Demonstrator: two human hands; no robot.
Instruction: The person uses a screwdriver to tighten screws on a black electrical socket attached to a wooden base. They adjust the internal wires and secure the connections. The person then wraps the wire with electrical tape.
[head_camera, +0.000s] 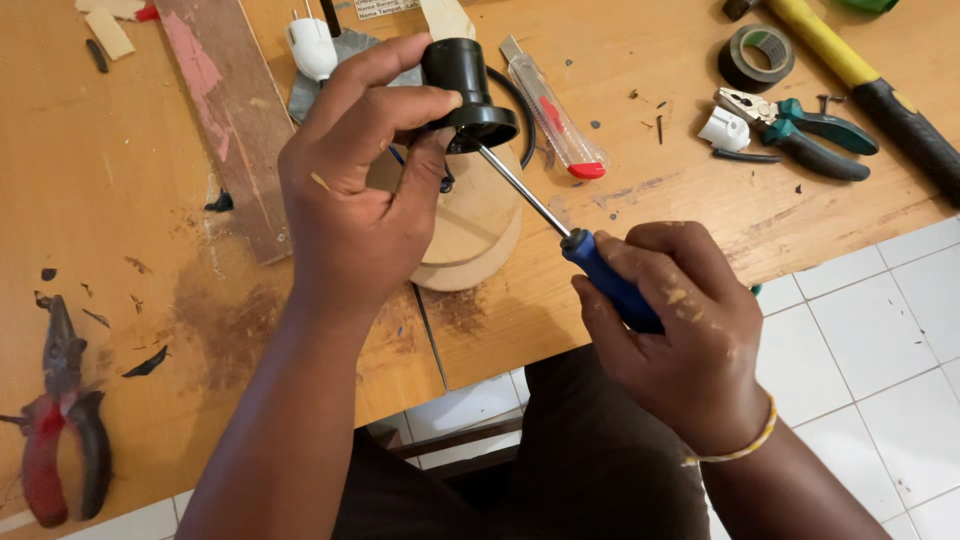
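Nearest: right hand, fingers wrapped tight round a blue screwdriver, its tip inside the base of a black socket. Beyond: left hand, fingers pinching the socket above the bench, over a round wooden disc. Likely hazard: the tip slipping out and jabbing the left fingers, the socket being unsupported in the air.

Screwdriver tip was hidden inside the black lamp socket; its blue handle mostly covered by the right hand. Left hand hid the socket's near side & part of the round wooden discs. Red-handled pliers cut off at left edge. Yellow-and-black tool handle ran out at right edge. White plug partly behind the fingers.
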